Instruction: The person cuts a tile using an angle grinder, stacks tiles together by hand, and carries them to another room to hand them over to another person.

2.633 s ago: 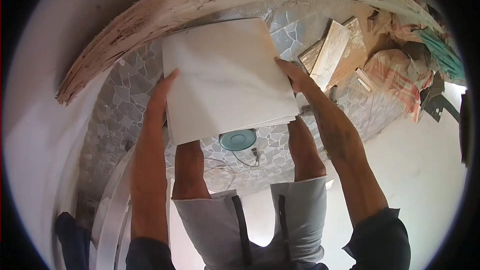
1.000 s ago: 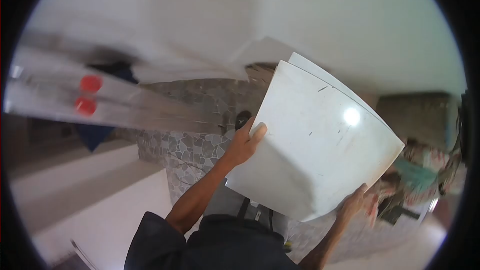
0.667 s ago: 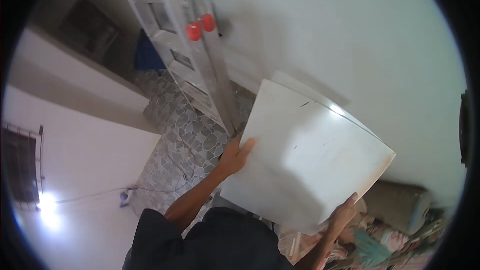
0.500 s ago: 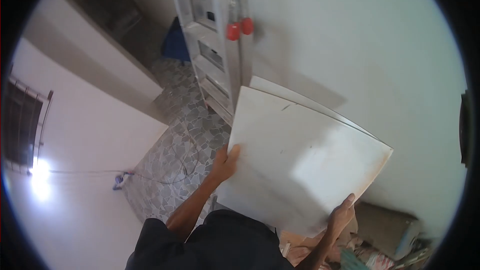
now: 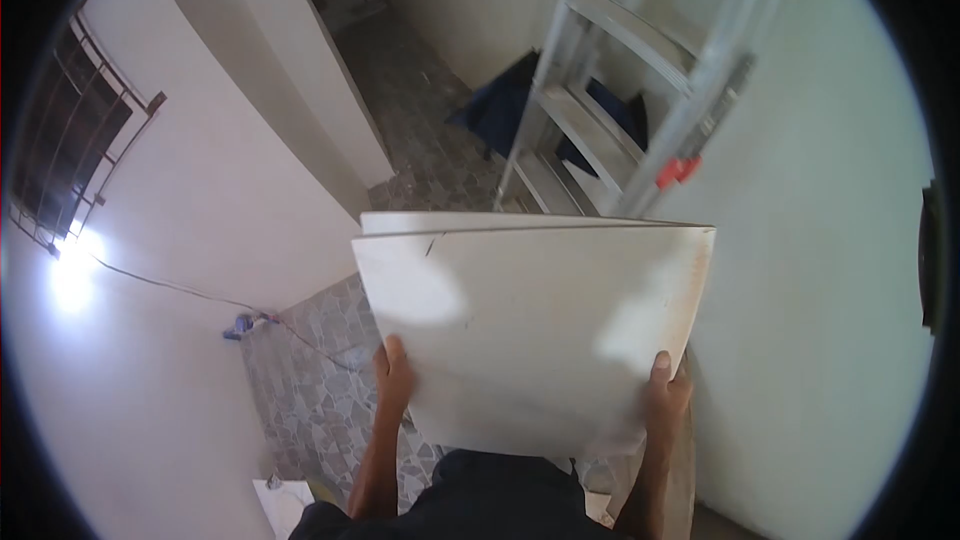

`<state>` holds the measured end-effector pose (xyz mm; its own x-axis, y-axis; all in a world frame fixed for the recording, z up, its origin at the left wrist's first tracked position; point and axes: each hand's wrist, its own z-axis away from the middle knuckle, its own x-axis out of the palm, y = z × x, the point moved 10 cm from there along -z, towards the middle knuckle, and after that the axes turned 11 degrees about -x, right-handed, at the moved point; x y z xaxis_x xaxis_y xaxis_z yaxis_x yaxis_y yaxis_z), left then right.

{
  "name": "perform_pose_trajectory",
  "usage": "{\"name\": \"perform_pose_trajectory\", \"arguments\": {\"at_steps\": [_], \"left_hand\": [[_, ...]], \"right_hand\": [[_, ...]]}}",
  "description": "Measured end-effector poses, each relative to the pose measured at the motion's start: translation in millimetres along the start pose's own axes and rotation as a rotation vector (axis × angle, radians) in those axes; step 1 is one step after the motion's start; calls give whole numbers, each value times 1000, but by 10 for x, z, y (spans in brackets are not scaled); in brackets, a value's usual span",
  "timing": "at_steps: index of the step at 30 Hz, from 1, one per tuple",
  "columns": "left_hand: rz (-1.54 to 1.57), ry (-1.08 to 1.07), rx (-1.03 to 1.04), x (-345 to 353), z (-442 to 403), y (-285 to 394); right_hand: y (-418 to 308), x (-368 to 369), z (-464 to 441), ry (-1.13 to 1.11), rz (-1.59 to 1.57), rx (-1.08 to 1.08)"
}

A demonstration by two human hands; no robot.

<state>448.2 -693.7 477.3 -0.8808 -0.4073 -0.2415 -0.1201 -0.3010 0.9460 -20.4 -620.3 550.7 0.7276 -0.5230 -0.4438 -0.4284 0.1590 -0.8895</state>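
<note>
Two large, flat white panels (image 5: 530,330) are held in front of my body, one behind the other. The rear panel (image 5: 450,221) shows only as a strip above the front one, with a narrow wedge-shaped gap at the left. Dark scuffs and a brownish stain along the right edge mark the front panel. My left hand (image 5: 394,380) grips the left edge, thumb on the front face. On the opposite edge, my right hand (image 5: 668,398) holds on the same way. The fingers behind the panels are hidden.
An aluminium ladder (image 5: 590,125) with a red end piece (image 5: 680,173) stands beyond the panels, by the right wall (image 5: 800,320). Dark blue material (image 5: 500,100) lies behind it. A cable (image 5: 180,288) runs along the left wall to a small blue object (image 5: 243,326) on the patterned floor (image 5: 305,370).
The panels have turned from a slant to nearly level, both hands still on them. My view has swung left, so the ladder appears farther right and the clutter at lower right is out of sight.
</note>
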Motion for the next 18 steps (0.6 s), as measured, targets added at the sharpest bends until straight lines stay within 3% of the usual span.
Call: {"name": "perform_pose_trajectory", "arguments": {"at_steps": [2,4,9,11,18], "left_hand": [[93,125,10,-190,-439,20],[14,62,-115,-408,-989,-184],[44,46,-124,-677,-2226,501],[86,135,-62,-831,-2610,696],[41,54,-74,-679,-3826,1285]], "right_hand": [[-297,524,-314,29,-66,-90],[-573,1052,-619,-91,31,-36],[-1292,2338,-1304,-179,76,-29],[-1490,2695,-1491,-220,112,0],[-2299,3485,-2441,-125,157,-103]]}}
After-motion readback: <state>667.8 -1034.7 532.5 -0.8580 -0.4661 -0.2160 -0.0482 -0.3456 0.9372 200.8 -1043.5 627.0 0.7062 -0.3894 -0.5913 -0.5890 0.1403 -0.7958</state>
